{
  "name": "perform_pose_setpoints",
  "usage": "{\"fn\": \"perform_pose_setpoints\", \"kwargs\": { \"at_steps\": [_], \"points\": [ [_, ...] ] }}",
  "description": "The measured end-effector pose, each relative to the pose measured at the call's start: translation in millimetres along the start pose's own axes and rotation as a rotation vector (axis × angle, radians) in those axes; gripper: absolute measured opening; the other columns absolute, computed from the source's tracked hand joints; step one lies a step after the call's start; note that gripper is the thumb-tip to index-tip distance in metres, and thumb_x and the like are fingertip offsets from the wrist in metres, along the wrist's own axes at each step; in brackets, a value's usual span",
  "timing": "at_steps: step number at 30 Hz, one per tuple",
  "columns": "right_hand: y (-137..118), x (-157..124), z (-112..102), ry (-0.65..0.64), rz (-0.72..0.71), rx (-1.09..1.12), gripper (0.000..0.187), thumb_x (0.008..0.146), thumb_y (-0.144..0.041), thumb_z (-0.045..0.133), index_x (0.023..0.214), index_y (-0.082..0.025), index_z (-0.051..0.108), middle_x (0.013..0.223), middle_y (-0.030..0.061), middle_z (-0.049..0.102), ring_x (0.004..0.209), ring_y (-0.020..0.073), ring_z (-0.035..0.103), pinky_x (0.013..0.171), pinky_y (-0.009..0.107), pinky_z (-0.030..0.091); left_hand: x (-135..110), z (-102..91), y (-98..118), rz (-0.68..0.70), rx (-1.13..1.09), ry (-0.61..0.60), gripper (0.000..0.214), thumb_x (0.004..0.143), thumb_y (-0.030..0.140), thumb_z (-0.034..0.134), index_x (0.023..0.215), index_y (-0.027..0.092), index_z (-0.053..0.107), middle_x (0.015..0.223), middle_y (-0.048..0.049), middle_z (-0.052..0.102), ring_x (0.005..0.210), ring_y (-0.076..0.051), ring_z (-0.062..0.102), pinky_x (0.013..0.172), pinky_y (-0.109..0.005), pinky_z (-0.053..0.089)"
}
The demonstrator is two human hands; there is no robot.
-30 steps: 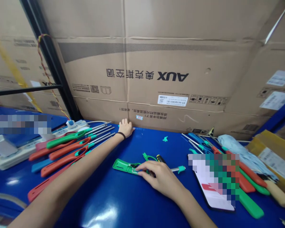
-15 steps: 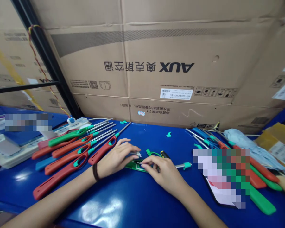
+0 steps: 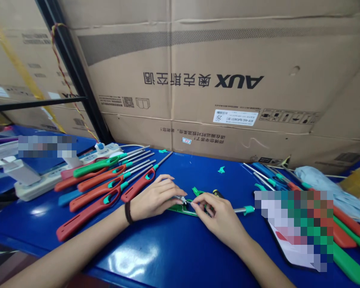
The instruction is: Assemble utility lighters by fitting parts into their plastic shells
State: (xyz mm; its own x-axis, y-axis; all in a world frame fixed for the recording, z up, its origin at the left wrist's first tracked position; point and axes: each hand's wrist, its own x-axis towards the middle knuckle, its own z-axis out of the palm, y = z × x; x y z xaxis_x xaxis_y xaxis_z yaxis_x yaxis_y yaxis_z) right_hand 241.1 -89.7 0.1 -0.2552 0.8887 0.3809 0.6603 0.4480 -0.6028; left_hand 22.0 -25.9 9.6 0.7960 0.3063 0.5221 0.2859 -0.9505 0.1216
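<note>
My left hand (image 3: pixel 159 197) is closed in a pinch on a small clear and whitish part (image 3: pixel 183 200), just above an opened green lighter shell (image 3: pixel 180 208). Thumb and forefinger of my right hand (image 3: pixel 218 213) are pressed together at the shell's near side, on something pale and thin, too small to name. The shell lies flat on the blue table, partly covered by both hands. From behind the right hand sticks out a metal tube with a teal tip (image 3: pixel 248 209). A black and yellow handle (image 3: pixel 217 193) shows just beyond that hand.
Several long-nosed lighters (image 3: pixel 90 214) lie at the left, beside a white power strip (image 3: pixel 33 185). More lighters (image 3: pixel 349 264) and a phone (image 3: pixel 279 236) are on the right, near a light blue cloth (image 3: pixel 324 186). A large cardboard box (image 3: pixel 195 52) stands behind. A small teal piece (image 3: pixel 221 170) lies mid-table.
The whole view has shifted, so things appear farther right. My right fingertips have risen slightly from inside the green shell and are close to the left hand's part. The left hand keeps its pinch.
</note>
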Motion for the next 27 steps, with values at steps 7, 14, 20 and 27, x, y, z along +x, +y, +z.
{"fn": "perform_pose_setpoints", "kwargs": {
  "at_steps": [7, 14, 20, 27],
  "points": [
    [0.5, 0.1, 0.0, -0.017, 0.032, 0.023, 0.011, 0.089, -0.028, 0.053, 0.084, -0.023, 0.062, 0.066, -0.0033, 0.060, 0.050, 0.0108, 0.045, 0.050, 0.023, 0.035, 0.0, -0.7, -0.5, 0.015, 0.011, 0.015, 0.018, 0.096, 0.024, 0.047, 0.112, 0.019, 0.054, 0.099, -0.0038, 0.069, 0.087, -0.014, 0.062, 0.099, -0.035, 0.035],
    [-1.1, -0.2, -0.8, -0.034, 0.021, 0.030, 0.011, 0.089, -0.027, 0.053, 0.083, -0.023, 0.061, 0.066, -0.0036, 0.059, 0.051, 0.0106, 0.045, 0.052, 0.022, 0.034, 2.2, -1.4, 1.7, 0.041, 0.011, 0.022, 0.015, 0.096, 0.022, 0.049, 0.109, 0.018, 0.055, 0.098, -0.0033, 0.069, 0.085, -0.014, 0.062, 0.097, -0.034, 0.034],
    [-0.5, 0.0, -2.6, -0.027, 0.024, 0.037, 0.011, 0.089, -0.026, 0.052, 0.084, -0.023, 0.061, 0.066, -0.0039, 0.058, 0.050, 0.0102, 0.043, 0.051, 0.022, 0.034, 0.1, -0.1, -1.0, 0.035, 0.017, 0.038, 0.017, 0.097, 0.026, 0.045, 0.112, 0.018, 0.053, 0.099, -0.0040, 0.069, 0.086, -0.014, 0.061, 0.093, -0.034, 0.036],
    [-0.9, -1.0, -3.0, -0.037, 0.017, 0.034, 0.010, 0.088, -0.024, 0.053, 0.082, -0.022, 0.061, 0.069, -0.0029, 0.059, 0.052, 0.0103, 0.046, 0.052, 0.022, 0.033, 2.1, -0.1, 2.8, 0.043, 0.014, 0.045, 0.018, 0.096, 0.025, 0.048, 0.111, 0.017, 0.054, 0.095, -0.0036, 0.068, 0.085, -0.014, 0.059, 0.091, -0.033, 0.037]
  ]
}}
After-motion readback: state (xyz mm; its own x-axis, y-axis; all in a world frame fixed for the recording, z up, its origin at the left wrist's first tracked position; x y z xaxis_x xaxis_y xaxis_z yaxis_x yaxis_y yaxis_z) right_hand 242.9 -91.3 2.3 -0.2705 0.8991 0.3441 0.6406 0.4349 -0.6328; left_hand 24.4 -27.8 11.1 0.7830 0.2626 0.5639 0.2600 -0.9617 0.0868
